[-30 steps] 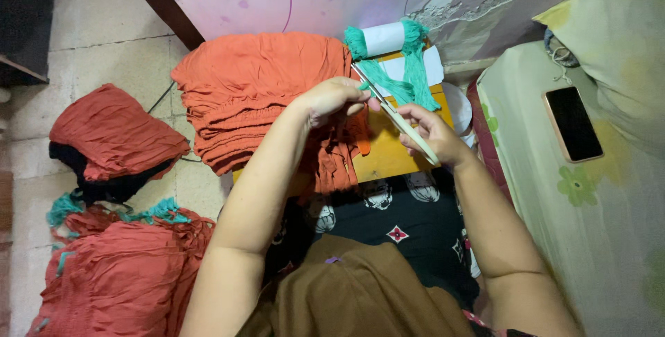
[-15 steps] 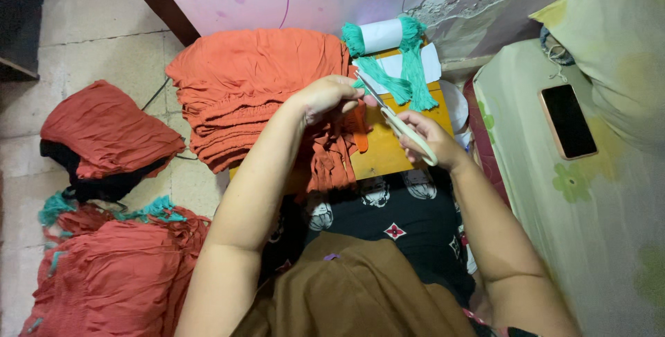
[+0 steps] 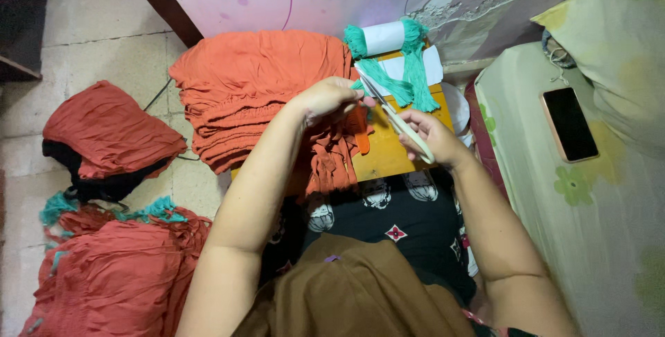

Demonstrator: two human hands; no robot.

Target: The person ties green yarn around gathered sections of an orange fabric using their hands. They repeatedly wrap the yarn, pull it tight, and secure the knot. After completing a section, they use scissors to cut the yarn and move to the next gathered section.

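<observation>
Cutting step in hand. The right hand [image 3: 435, 137] grips the pale handles of the scissors [image 3: 393, 117], fingers closed around them; the blades point up and away toward the teal yarn [image 3: 388, 81] wound on a white card [image 3: 385, 36]. The left hand [image 3: 331, 98] pinches a strand of that yarn together with the orange fabric [image 3: 332, 153] hanging over the yellow desk [image 3: 398, 157]. The yarn lies just beyond the left fingertips, against the blades. The next move appears to call for taut yarn and fingertips clear of the blades.

One head camera looks steeply down, close over the lap.
</observation>
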